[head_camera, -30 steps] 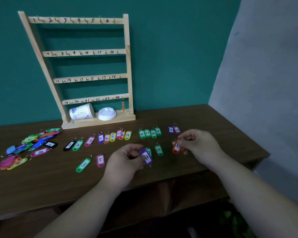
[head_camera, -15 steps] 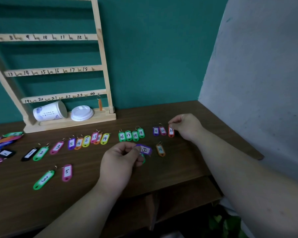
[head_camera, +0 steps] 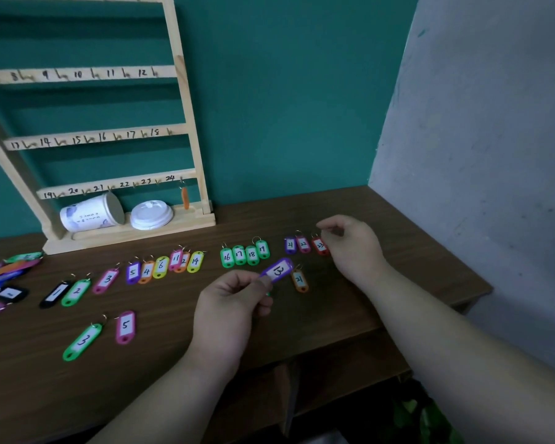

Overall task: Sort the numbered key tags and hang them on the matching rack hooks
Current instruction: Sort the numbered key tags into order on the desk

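Note:
My left hand point(head_camera: 228, 312) pinches a purple numbered tag point(head_camera: 277, 270) by one end, just above the brown table point(head_camera: 414, 251). Beside the red tag 23 point(head_camera: 319, 245) hovers my right hand point(head_camera: 354, 248), fingers loosely curled and holding nothing. That tag lies at the right end of a short row with tags 21 point(head_camera: 290, 245) and 22 point(head_camera: 303, 244). An orange tag 21 point(head_camera: 299, 280) lies by the purple one. Green tags 16 to 19 point(head_camera: 244, 254) form a group further left. The wooden rack point(head_camera: 186, 123) stands at the back left, with one orange tag point(head_camera: 185, 197) on hook 24.
Several low-numbered tags point(head_camera: 161, 267) lie in a row before the rack; a green 3 point(head_camera: 82, 341) and pink 5 point(head_camera: 125, 326) lie nearer me. A heap of unsorted tags point(head_camera: 7, 270) is at far left. A tipped paper cup point(head_camera: 90, 213) and its lid point(head_camera: 151, 214) rest on the rack's base.
My right hand carried the red tag 23 back and right, set it beside tag 22 and let go. My left hand kept the purple tag. The view shifted right and closer.

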